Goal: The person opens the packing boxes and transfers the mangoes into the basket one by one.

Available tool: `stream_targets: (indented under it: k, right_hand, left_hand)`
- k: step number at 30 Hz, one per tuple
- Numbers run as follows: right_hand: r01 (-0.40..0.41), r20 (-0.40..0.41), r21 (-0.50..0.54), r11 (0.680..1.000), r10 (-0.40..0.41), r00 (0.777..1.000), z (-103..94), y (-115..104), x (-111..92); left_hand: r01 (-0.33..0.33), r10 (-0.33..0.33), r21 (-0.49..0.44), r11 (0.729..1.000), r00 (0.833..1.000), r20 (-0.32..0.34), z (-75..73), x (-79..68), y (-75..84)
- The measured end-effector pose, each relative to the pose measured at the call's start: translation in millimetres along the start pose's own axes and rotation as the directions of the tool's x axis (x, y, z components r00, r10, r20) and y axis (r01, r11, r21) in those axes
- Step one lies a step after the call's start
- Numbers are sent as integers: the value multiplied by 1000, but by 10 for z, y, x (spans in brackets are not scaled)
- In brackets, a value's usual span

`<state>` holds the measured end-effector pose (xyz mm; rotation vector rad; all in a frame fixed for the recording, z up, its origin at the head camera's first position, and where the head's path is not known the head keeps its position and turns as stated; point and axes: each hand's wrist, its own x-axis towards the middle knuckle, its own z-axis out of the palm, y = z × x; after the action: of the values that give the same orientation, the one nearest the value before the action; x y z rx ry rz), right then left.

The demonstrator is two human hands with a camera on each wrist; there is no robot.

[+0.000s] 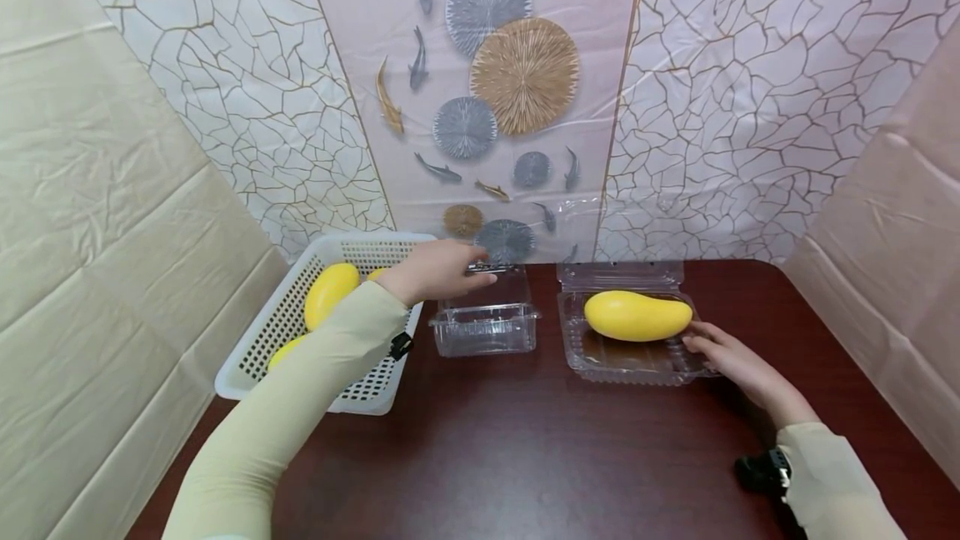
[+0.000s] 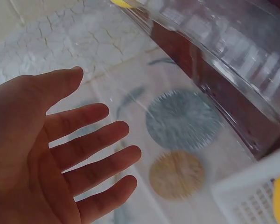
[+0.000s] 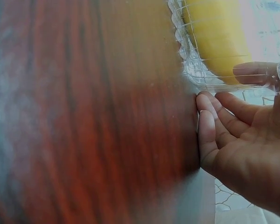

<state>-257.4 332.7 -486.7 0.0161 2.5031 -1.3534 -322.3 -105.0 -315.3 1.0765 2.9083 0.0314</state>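
In the head view my left hand point(image 1: 442, 267) hovers above the smaller clear plastic container point(image 1: 486, 332), whose lid stands open behind it. The left wrist view shows this hand point(image 2: 60, 135) with fingers spread and nothing held. On the right, a yellow mango point(image 1: 637, 316) lies in a larger clear clamshell container point(image 1: 592, 361) with its lid raised at the back. My right hand point(image 1: 738, 361) pinches that container's right side wall. In the right wrist view, the thumb point(image 3: 254, 73) shows through the plastic beside the mango, with the other fingers outside the wall.
A white perforated basket point(image 1: 375, 402) at the left holds several yellow mangoes point(image 1: 330, 294), partly hidden by my left arm. The dark red wooden table point(image 1: 510, 457) ends at a patterned wall covering point(image 1: 465, 40). Beige cloth walls point(image 1: 900, 215) flank both sides.
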Motion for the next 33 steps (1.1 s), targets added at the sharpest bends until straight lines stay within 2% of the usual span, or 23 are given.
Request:
stream_targets:
  k: [7,11,17,21,27,33]
  right_hand:
    - [-4,7,-5,1000,4,1000,11,13,11]
    - [-15,7,-1,1000,15,1000,7,22,15]
    - [-19,3,3,1000,19,1000,14,15,9]
    - [-28,15,4,1000,28,999,34,32,-14]
    - [-30,10,12,999,30,999,29,20,-15]
    - [-25,7,9,1000,25,1000,5,-11,-4]
  left_hand:
    - [-21,20,84,996,1000,13,-31,214,280]
    - [-71,76,103,992,996,-49,-1,344,409]
    - [-123,128,38,992,976,-178,105,562,593]
    - [-151,149,8,988,964,-218,209,675,718]
    - [-164,154,-29,986,966,-205,381,822,824]
    - [-167,154,-60,984,972,-175,503,900,874]
